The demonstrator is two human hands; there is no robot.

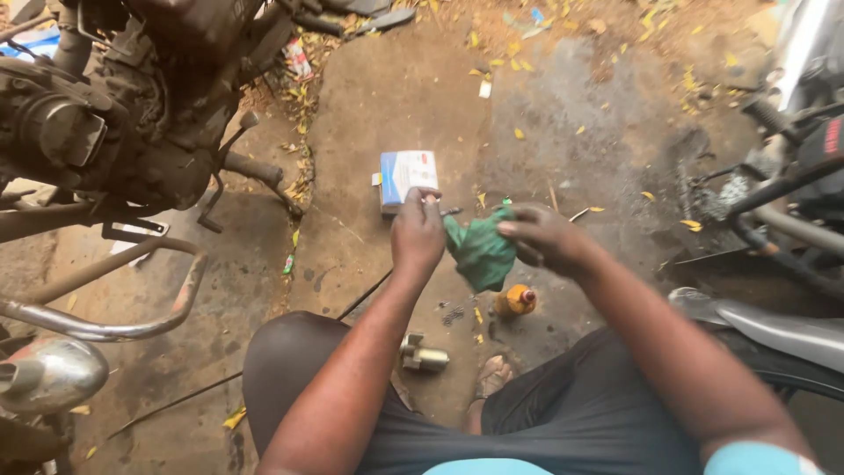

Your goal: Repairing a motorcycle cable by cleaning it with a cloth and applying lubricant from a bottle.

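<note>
Left hand [418, 230]: raised over the ground, fingers [428, 199] pinched together on a small metal part, too small to tell more.
Right hand [547, 237]: fingers curled around a green cloth [481, 252], bunched and hanging between both hands.
Cloth position: just beside the left hand, above the concrete floor [387, 105].
Box [405, 176]: white and blue, lying flat on the floor beyond the hands.
Bottle [515, 301]: small, orange, red cap, on the floor below the cloth.
Metal cylinder [423, 355]: near the knee.
Motorcycle engine [105, 123]: at left.
</note>
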